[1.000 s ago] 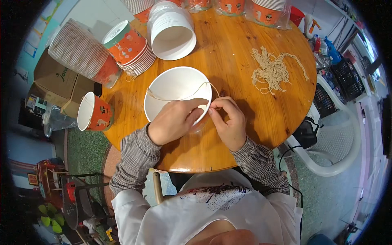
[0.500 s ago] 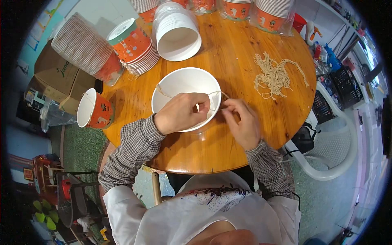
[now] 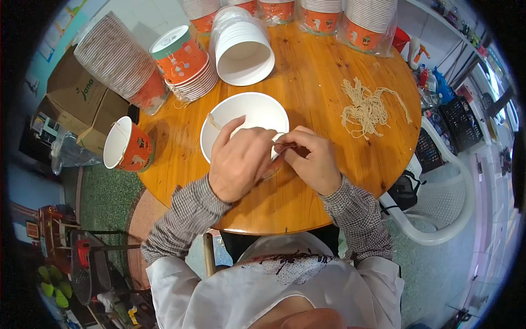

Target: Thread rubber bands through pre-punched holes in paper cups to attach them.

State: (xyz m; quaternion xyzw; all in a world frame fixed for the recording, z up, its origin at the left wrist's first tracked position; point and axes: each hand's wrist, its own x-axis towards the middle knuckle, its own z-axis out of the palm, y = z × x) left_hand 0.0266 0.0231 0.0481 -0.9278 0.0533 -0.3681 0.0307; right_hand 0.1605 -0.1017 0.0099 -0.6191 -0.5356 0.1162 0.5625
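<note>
A paper bucket (image 3: 254, 108) with a white inside stands open end up before me at the table's near side. A thin tan cord (image 3: 213, 121) passes through its left rim and runs inward behind my left hand. My left hand (image 3: 236, 162) is over the bucket's near right part, thumb and forefinger closed at the rim, one outer finger lifted. Beside it, touching fingertips, my right hand (image 3: 312, 159) pinches the cord at the right rim. The cord's end and the exact grip are mostly hidden by my fingers.
A tangle of tan cord (image 3: 372, 107) lies at the table's right. An orange bucket with a cord handle (image 3: 137, 147) rests at the left edge. Nested buckets (image 3: 186, 66), a lying stack (image 3: 246, 60) and bagged stacks (image 3: 364, 33) line the far side. A white chair (image 3: 438, 203) stands at right.
My right hand has moved left to meet my left hand at the bucket's right rim. The left hand has turned and lifted a finger. The cord loop at the right rim is now covered.
</note>
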